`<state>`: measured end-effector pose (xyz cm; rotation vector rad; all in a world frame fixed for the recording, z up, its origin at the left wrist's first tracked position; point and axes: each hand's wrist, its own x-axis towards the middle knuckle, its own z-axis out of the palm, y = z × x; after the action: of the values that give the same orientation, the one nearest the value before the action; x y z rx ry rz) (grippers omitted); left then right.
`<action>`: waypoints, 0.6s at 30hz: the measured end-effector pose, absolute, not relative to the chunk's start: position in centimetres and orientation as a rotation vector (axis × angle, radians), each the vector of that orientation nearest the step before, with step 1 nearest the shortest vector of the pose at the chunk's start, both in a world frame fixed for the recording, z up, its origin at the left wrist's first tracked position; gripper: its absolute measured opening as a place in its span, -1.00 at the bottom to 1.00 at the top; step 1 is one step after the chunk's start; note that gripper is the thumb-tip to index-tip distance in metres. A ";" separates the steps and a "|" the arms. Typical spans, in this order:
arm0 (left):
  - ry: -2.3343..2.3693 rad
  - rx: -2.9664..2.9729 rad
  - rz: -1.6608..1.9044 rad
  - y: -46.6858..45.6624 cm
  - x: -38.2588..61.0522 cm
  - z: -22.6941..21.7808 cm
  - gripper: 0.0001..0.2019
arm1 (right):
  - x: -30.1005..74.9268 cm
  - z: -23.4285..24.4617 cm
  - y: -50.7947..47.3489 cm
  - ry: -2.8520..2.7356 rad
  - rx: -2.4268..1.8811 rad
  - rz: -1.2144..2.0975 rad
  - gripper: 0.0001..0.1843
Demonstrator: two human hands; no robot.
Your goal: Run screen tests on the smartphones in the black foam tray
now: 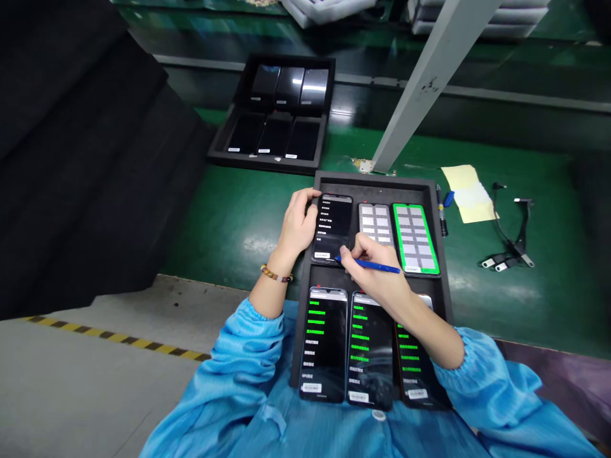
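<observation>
A smartphone (pixel 333 222) with a dark menu of white text lies at the upper left of a black foam tray (pixel 377 186). My left hand (pixel 298 222) is curled at its left edge, over the tray's rim, fingertips on the phone's side. My right hand (pixel 377 267) pinches a blue pen (pixel 377 265), whose tip meets the lower part of that screen. Beside it are a phone with a grey grid (pixel 375 219) and one with a green-bordered grid (pixel 416 238). Several phones with green and white lines (pixel 323 346) fill the near row; my right forearm partly covers one.
Another black tray (pixel 267 162) with several dark-screened phones stands at the back left. A grey metal post (pixel 420 83) rises behind my tray. To the right lie a marker (pixel 442 213), yellow paper (pixel 470 191) and short black cables (pixel 515 248). Black cloth (pixel 86 159) hangs at left.
</observation>
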<state>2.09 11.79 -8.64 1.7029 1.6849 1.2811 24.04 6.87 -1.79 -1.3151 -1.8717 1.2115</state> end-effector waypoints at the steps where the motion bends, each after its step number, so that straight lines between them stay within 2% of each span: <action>1: 1.688 1.705 1.275 11.8 2.1 -8.6 -0.69 | 24.0 -1.8 6.9 -1.877 -1.313 1.206 -0.58; 18: 1.691 1.679 1.282 11.7 2.2 -8.5 -0.70 | 24.5 -2.1 7.1 -1.877 -1.316 1.183 -0.58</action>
<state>2.16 11.71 -8.45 1.6790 1.6912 1.2822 24.49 7.13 -2.09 -1.3159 -1.8771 1.1828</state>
